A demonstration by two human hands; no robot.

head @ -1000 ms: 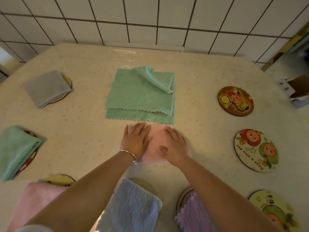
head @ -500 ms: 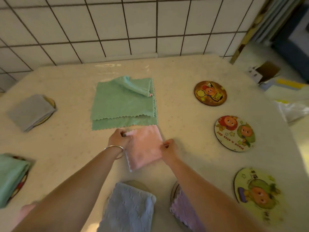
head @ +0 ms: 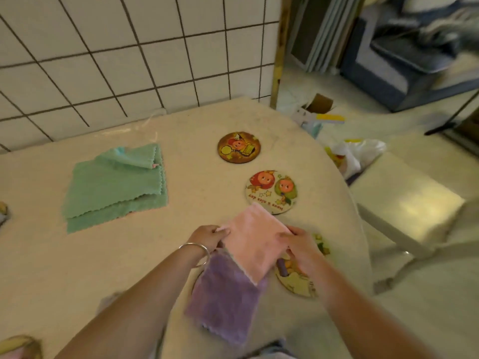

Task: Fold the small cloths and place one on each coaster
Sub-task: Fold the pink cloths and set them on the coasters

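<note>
Both hands hold a folded pink cloth [head: 252,242] above the table: my left hand [head: 208,235] pinches its left edge, my right hand [head: 300,246] grips its right edge. The cloth hangs between a folded purple cloth [head: 225,301], which lies on a mostly hidden coaster, and a yellowish cartoon coaster [head: 298,278] partly covered by my right hand. Two bare coasters lie further back: a white one with two cartoon faces [head: 272,191] and a brown one [head: 238,147]. Green cloths [head: 114,187] lie stacked at the middle left, one corner folded over.
The cream table [head: 77,268] curves away on the right, with a white stool [head: 404,206] and floor clutter beyond its edge. A tiled wall [head: 116,60] stands behind. Bits of other coasters show at the far left edge [head: 2,209] and bottom left corner [head: 20,345].
The pink cloth was pressed flat near the green stack, then gripped at both edges, lifted and carried right toward the coasters. My view has swung right.
</note>
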